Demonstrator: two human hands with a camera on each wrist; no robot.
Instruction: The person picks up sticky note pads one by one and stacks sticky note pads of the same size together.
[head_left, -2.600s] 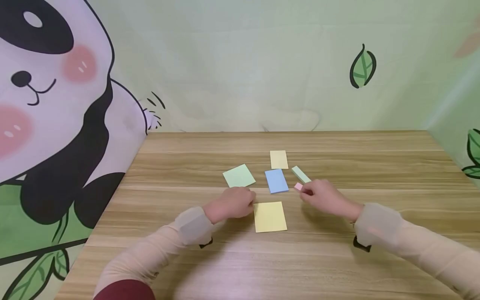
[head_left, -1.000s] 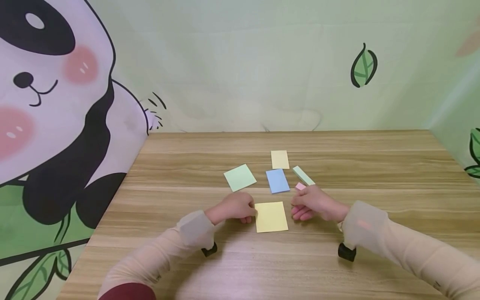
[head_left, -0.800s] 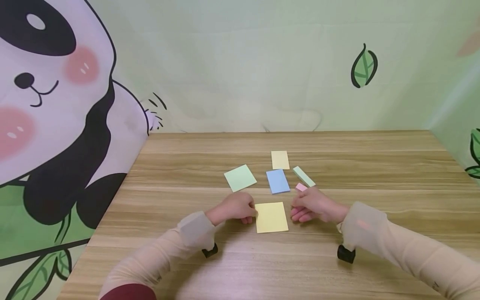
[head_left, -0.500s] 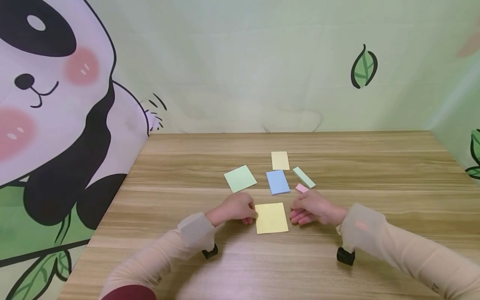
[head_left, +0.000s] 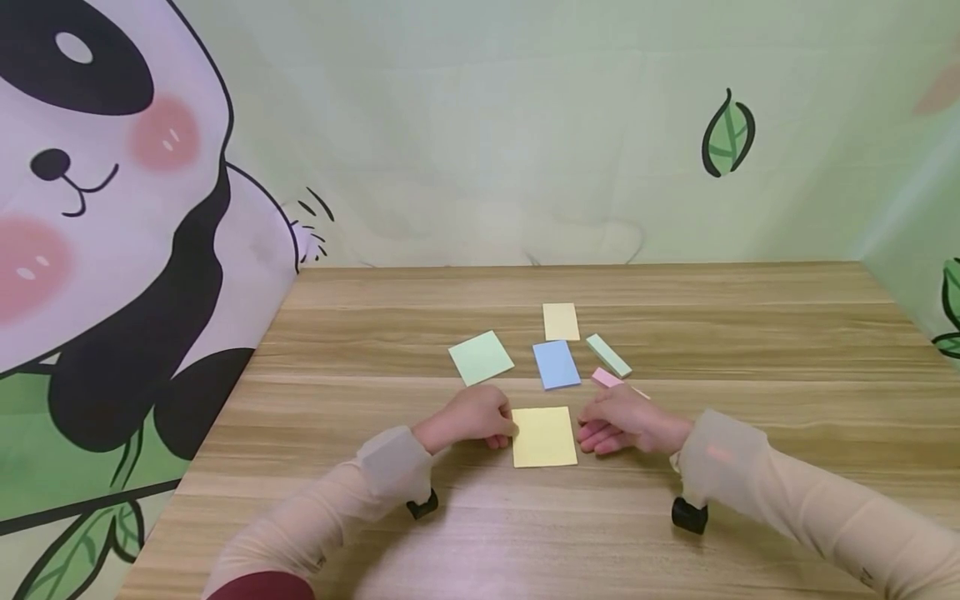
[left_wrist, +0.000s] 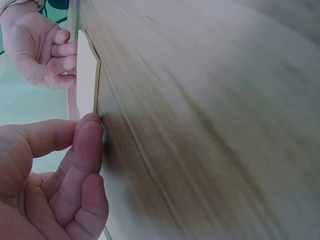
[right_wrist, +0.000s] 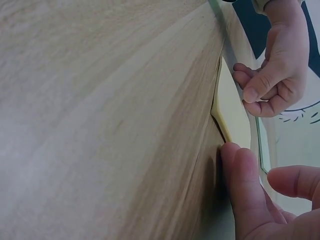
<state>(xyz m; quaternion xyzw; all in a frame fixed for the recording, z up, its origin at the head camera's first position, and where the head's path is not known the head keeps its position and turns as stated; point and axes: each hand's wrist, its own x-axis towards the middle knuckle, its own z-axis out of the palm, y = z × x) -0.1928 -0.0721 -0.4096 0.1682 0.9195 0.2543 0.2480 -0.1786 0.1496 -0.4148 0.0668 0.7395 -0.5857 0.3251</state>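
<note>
A yellow sticky note pad (head_left: 544, 437) lies flat on the wooden table between both hands. At its left edge, my left hand (head_left: 474, 416) pinches the pad with thumb and forefinger, as the left wrist view (left_wrist: 60, 175) of that hand shows closely. My right hand (head_left: 628, 418) is at the pad's right side. In the right wrist view its fingertips (right_wrist: 237, 155) touch the pad's edge, while the thumb stands apart from them. A pink strip pad (head_left: 606, 378) is partly hidden behind the right hand.
Beyond the hands lie a light green square pad (head_left: 482, 357), a blue pad (head_left: 557, 364), a pale yellow pad (head_left: 561, 322) and a narrow green strip pad (head_left: 608, 355). A panda-printed cloth (head_left: 480, 150) rises at the table's back edge.
From beside the pink strip, the right hand has come nearer to the yellow pad's right edge, uncovering more of the strip. The left hand has settled at the left edge. The pads lie as before.
</note>
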